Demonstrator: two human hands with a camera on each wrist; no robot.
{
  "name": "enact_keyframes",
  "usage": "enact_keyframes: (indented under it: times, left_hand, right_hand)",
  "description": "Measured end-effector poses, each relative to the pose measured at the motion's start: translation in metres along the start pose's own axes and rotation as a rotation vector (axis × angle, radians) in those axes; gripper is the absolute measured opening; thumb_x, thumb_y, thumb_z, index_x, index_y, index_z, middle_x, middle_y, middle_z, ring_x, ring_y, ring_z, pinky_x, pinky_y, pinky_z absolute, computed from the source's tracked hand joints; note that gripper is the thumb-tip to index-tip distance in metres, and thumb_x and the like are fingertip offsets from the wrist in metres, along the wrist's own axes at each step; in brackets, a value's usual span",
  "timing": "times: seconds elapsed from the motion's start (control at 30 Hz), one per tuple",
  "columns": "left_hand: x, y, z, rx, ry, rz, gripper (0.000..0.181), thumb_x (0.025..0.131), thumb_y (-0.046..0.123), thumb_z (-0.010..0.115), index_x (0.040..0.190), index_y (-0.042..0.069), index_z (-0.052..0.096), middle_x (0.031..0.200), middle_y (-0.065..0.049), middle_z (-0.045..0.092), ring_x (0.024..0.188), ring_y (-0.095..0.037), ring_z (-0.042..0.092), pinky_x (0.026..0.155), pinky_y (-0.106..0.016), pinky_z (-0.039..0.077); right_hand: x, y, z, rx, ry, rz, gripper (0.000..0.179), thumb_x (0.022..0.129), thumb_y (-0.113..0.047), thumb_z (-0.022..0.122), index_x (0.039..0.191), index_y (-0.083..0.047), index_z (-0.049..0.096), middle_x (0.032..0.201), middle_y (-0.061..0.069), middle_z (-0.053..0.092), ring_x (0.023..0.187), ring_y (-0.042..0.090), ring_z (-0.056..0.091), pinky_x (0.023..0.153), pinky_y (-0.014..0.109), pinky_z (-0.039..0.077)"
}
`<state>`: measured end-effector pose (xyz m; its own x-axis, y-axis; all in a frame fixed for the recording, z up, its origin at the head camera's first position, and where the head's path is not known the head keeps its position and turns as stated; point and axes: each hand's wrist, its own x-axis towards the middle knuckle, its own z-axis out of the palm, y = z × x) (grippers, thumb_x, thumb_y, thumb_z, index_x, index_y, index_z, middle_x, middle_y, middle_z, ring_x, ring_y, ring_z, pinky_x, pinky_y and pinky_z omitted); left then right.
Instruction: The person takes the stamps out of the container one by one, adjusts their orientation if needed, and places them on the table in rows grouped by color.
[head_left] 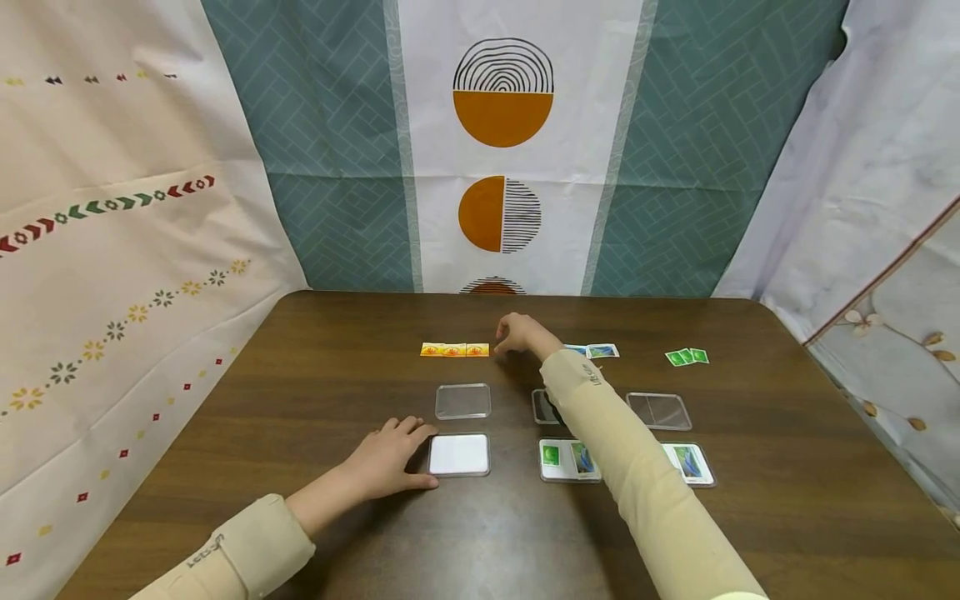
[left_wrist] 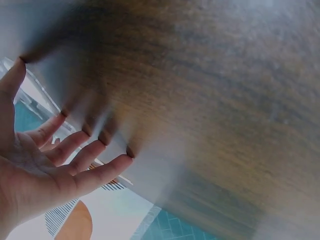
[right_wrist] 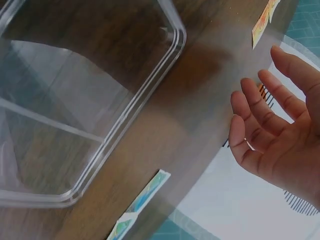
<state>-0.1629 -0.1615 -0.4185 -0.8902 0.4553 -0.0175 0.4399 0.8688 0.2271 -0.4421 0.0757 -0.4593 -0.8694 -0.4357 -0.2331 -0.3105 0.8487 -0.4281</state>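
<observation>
My left hand (head_left: 386, 461) rests at the left side of a clear case with a white insert (head_left: 459, 455); its fingers are spread, with thumb and index finger by the case's edge. Over the far part of the table, my right hand (head_left: 525, 335) hovers just right of a row of orange stickers (head_left: 454, 350). In the right wrist view its fingers (right_wrist: 257, 112) are loosely bent with nothing between them. Blue picture stickers (head_left: 602, 351) lie right of this hand, partly hidden by the wrist.
Clear covers lie in the middle row: left (head_left: 463, 402), centre (head_left: 543, 407), partly behind my right arm, and right (head_left: 660, 411). Nearer are two cases with green and blue stickers, one central (head_left: 562, 469), one right (head_left: 692, 464). Green stickers (head_left: 686, 357) lie far right.
</observation>
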Motion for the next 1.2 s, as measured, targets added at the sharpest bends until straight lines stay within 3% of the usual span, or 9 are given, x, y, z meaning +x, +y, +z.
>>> enact_keyframes:
  times: [0.07,0.1,0.13,0.37,0.5,0.87,1.2]
  left_hand:
    - [0.001,0.000,0.000,0.004,-0.012,0.002,0.070,0.073,0.048,0.076,0.126,0.008,0.055,0.120,-0.015,0.056,0.106,-0.037,0.054,0.077,-0.056,0.049]
    - [0.002,0.000,-0.001,0.007,-0.016,0.002,0.070,0.073,0.048,0.076,0.127,0.008,0.055,0.120,-0.014,0.056,0.106,-0.037,0.054,0.076,-0.055,0.050]
    - [0.003,0.000,-0.001,0.012,-0.019,0.000,0.070,0.073,0.049,0.076,0.126,0.008,0.055,0.120,-0.014,0.057,0.106,-0.036,0.054,0.076,-0.054,0.050]
    - [0.007,0.004,-0.004,0.077,-0.019,-0.006,0.071,0.072,0.054,0.074,0.125,0.009,0.056,0.115,-0.011,0.059,0.102,-0.034,0.056,0.074,-0.055,0.048]
    - [0.010,0.006,-0.005,0.095,-0.014,-0.013,0.072,0.072,0.055,0.073,0.125,0.010,0.056,0.115,-0.011,0.059,0.101,-0.034,0.057,0.073,-0.054,0.048]
    - [0.024,0.017,-0.013,0.108,-0.034,0.028,0.064,0.073,0.052,0.074,0.121,0.012,0.059,0.108,-0.009,0.060,0.095,-0.030,0.057,0.070,-0.049,0.047]
    - [0.041,0.038,-0.019,0.166,-0.064,0.097,0.059,0.077,0.052,0.071,0.119,0.012,0.061,0.108,-0.007,0.063,0.092,-0.028,0.059,0.069,-0.045,0.049]
  right_hand:
    - [0.008,0.009,0.000,-0.008,-0.008,0.005,0.040,0.069,-0.039,0.082,0.095,-0.016,0.063,0.110,0.005,0.061,0.096,0.024,0.055,0.082,0.039,0.047]
    - [-0.003,0.003,-0.003,-0.021,0.006,-0.012,0.039,0.071,-0.039,0.081,0.096,-0.016,0.063,0.110,0.005,0.061,0.096,0.023,0.055,0.084,0.038,0.046]
    - [0.006,0.013,0.000,-0.022,0.020,-0.036,0.039,0.068,-0.041,0.083,0.092,-0.017,0.063,0.106,0.005,0.061,0.092,0.022,0.055,0.079,0.038,0.046]
    - [-0.066,-0.038,-0.032,-0.048,-0.022,0.051,0.029,0.079,-0.021,0.075,0.101,-0.006,0.062,0.118,0.012,0.059,0.101,0.026,0.054,0.091,0.040,0.043]
    - [-0.097,-0.049,-0.040,-0.074,0.018,0.006,0.027,0.082,-0.018,0.070,0.103,-0.002,0.061,0.116,0.015,0.060,0.101,0.027,0.055,0.091,0.039,0.043]
    - [-0.117,-0.045,-0.048,-0.083,0.032,-0.029,0.026,0.084,-0.018,0.069,0.102,-0.002,0.061,0.119,0.017,0.059,0.106,0.031,0.055,0.093,0.042,0.043]
    - [-0.138,-0.039,-0.049,-0.084,0.065,-0.086,0.024,0.083,-0.017,0.070,0.100,-0.003,0.061,0.096,0.011,0.059,0.082,0.021,0.051,0.077,0.036,0.044]
